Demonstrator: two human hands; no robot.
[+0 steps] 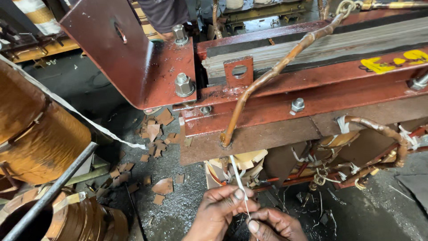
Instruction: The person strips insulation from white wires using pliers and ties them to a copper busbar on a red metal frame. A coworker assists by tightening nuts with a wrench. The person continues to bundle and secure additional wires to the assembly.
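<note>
There is one view only — a camera worn on the person's head, tilted steeply down and forward. It looks from above and just in front of the red-brown steel frame (pixel 307 96), which fills the upper right half at close range. Below the frame's lower edge, at the bottom centre, the left hand (pixel 218 212) and right hand (pixel 272 225) come in from the near side. Left of the frame lies the dark floor (pixel 178 205) — farther down, with the copper coil (pixel 40 134) at the left edge, nearer the lens.
</note>
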